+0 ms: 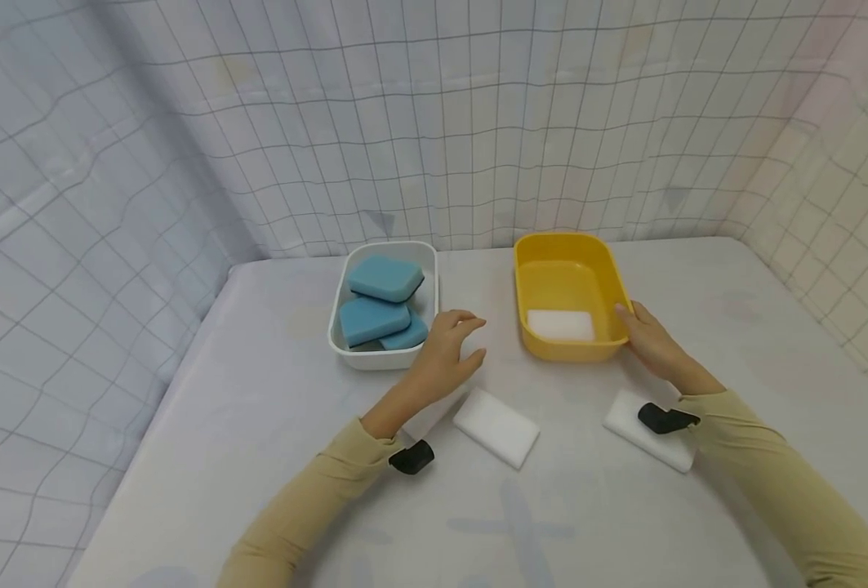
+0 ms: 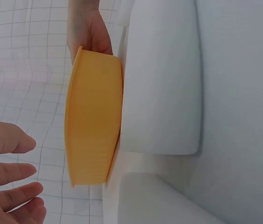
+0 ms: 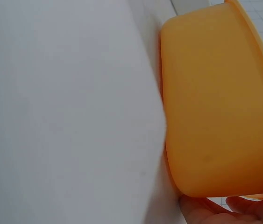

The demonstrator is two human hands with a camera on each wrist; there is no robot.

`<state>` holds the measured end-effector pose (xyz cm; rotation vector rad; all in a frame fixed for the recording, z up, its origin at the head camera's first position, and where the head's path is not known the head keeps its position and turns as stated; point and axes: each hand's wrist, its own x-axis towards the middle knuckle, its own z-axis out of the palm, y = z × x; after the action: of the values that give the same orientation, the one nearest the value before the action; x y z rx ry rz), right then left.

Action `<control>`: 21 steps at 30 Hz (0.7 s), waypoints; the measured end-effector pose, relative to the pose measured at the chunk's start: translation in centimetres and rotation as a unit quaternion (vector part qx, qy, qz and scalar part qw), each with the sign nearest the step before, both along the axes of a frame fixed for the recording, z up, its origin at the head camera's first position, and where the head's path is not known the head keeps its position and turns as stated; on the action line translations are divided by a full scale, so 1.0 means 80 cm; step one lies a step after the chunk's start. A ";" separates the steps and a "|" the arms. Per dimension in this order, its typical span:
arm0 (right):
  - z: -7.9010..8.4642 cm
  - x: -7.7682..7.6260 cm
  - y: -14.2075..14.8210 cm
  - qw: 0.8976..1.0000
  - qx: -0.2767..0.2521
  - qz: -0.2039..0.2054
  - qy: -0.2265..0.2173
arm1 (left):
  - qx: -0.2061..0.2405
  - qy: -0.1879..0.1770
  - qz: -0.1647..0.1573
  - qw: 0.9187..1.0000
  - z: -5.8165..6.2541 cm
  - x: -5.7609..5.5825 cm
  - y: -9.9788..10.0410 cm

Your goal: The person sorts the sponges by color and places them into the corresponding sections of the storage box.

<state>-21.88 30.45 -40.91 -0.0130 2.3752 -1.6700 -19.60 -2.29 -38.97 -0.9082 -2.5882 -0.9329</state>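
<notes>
My right hand [image 1: 652,341] grips the right wall of a yellow plastic container [image 1: 564,351], thumb over the rim and fingers outside. One white sponge [image 1: 560,324] lies flat inside it near the front. In the right wrist view, the fingers [image 3: 215,212] curl at the container's lower corner. My left hand [image 1: 444,351] hovers beside the white container's right front corner, fingers spread and slightly bent, holding nothing. A white sponge [image 1: 497,427] lies on the table in front of the hands. Another white sponge [image 1: 647,433] lies partly hidden under my right wrist.
A white container [image 1: 384,359] at the back left holds several blue sponges [image 1: 385,278]. Part of one more white sponge [image 1: 434,416] shows beside my left wrist. Both containers stand near the table's back edge, before a grid-patterned curtain [image 1: 478,139].
</notes>
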 end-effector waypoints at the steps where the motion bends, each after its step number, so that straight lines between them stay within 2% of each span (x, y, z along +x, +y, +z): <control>1: 0.000 0.000 0.000 1.000 0.001 0.000 0.001 | 0.000 0.001 -0.001 1.000 -0.001 0.002 -0.002; 9: 0.001 0.002 -0.001 1.000 0.012 0.008 -0.007 | -0.007 0.016 0.003 1.000 -0.013 0.013 -0.014; 14: 0.000 0.003 -0.001 1.000 0.008 0.006 -0.007 | 0.000 0.009 0.006 1.000 -0.020 0.020 -0.024; 21: 0.001 0.003 0.001 1.000 0.011 0.008 -0.003 | -0.006 -0.004 0.014 1.000 -0.021 0.033 -0.035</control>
<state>-21.65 30.55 -40.82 -0.0224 2.3821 -1.6346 -16.99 -5.06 -40.62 -0.8704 -2.6096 -0.9153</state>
